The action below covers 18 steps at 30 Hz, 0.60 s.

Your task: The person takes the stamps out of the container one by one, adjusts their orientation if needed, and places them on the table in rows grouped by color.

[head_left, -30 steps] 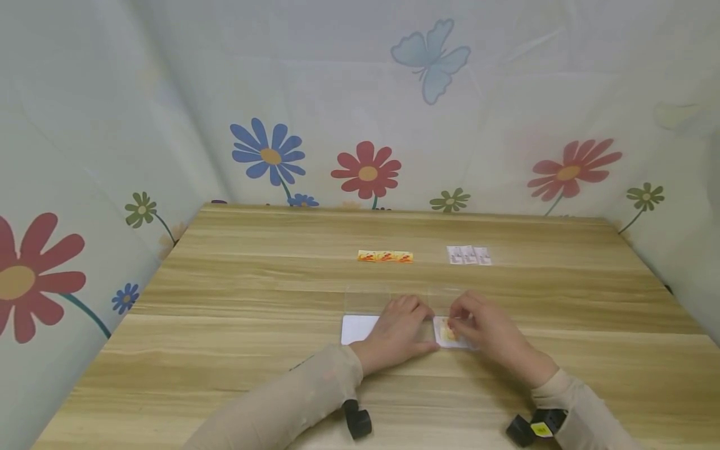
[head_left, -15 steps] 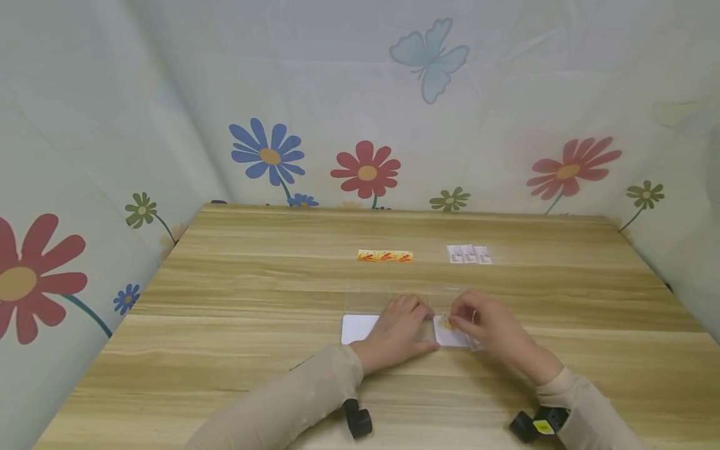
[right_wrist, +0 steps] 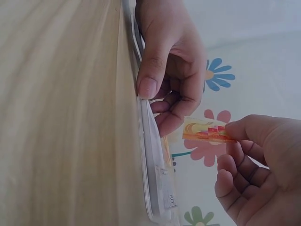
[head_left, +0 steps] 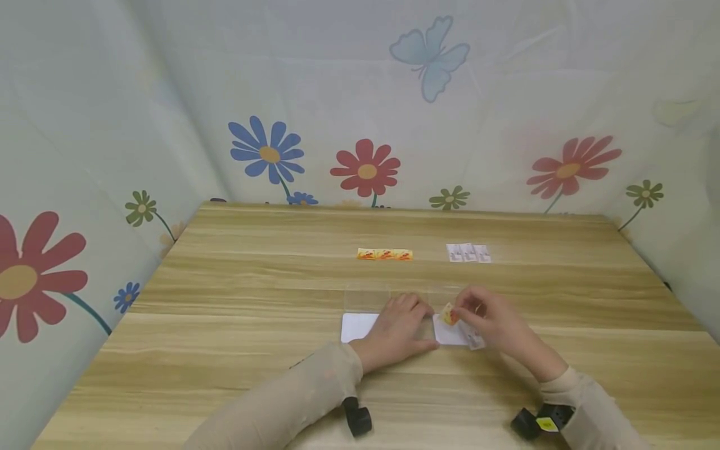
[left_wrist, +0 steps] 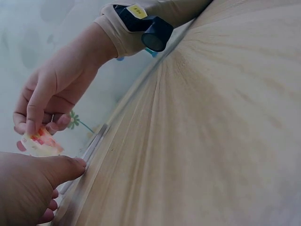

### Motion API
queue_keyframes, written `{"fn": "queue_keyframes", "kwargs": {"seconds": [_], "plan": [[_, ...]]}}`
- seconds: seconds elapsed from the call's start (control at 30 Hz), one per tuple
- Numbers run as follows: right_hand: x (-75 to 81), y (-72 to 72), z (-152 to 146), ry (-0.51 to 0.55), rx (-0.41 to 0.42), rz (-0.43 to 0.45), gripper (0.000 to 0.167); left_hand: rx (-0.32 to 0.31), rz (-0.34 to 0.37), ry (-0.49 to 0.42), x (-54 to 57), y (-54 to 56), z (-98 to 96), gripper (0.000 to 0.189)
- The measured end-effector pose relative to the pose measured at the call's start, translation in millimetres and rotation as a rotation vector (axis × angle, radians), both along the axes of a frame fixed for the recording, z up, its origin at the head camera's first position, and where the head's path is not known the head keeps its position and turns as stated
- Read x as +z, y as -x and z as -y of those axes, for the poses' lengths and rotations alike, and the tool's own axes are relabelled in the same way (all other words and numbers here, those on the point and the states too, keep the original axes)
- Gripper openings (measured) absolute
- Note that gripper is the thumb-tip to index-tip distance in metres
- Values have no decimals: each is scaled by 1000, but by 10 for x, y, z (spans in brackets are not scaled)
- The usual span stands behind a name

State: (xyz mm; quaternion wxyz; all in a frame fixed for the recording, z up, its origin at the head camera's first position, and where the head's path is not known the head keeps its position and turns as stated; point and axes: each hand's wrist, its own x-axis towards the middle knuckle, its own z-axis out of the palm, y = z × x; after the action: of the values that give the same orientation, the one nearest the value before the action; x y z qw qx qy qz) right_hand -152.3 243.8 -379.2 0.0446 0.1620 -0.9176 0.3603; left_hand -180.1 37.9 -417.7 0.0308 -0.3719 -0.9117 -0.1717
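My right hand point(head_left: 496, 322) pinches a small yellow and red printed paper piece point(right_wrist: 203, 130) between thumb and index finger, raised over the right-hand shallow white case point(head_left: 448, 335). A clear lid point(head_left: 441, 294) lies behind this case. At its right end sits a small pale printed paper piece point(head_left: 475, 339). My left hand point(head_left: 396, 331) rests on the table between two cases, thumb at the near left corner of the right one and fingertips at its far left corner. It partly covers the left white case point(head_left: 357, 327), which has its own clear lid point(head_left: 367, 299).
Farther back on the wooden table point(head_left: 253, 250) lie a row of yellow and red printed pieces point(head_left: 385, 254) and, to its right, a row of pale printed pieces point(head_left: 469, 253). A flower-patterned curtain point(head_left: 315, 81) stands behind and beside the table.
The yellow and red piece, flat over the right case a second ago, is now lifted and tilted in my right hand, which has moved slightly right. My left hand stays put.
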Motion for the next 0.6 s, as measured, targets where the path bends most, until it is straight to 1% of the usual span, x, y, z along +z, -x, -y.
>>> {"fn": "queue_keyframes", "kwargs": {"seconds": [0.2, 0.4, 0.6], "plan": [[34, 0, -9, 31, -21, 9, 6, 2, 8, -2, 9, 0, 2, 50], [44, -4, -18, 67, -26, 8, 6, 1, 6, -7, 17, 0, 9, 49], [52, -16, -31, 81, -19, 3, 5, -4, 4, -11, 7, -4, 9, 49]]}}
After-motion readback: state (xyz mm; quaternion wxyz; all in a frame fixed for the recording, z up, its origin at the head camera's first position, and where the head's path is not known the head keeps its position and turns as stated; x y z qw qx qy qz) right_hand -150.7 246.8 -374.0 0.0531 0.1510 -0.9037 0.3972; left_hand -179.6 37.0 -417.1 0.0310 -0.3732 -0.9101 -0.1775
